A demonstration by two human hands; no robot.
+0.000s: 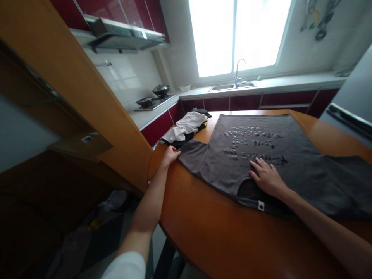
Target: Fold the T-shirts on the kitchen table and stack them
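A dark grey T-shirt (226, 166) with raised black lettering lies spread flat on the wooden table (197, 217), its neckline toward me and a small white label at the collar. My left hand (171, 155) pinches the end of the shirt's left-side sleeve near the table's edge. Fingers spread, my right hand (266, 177) rests flat on the shirt just above the neck opening. The other sleeve stretches out to the right and runs beyond the edge of the view.
A heap of white and black clothes (186, 126) lies at the table's far left. Beyond stand a counter with a sink (223, 87), a stove with pans (161, 90) and a window. An orange wooden frame (116, 112) rises at left; a fridge (354, 93) is at right.
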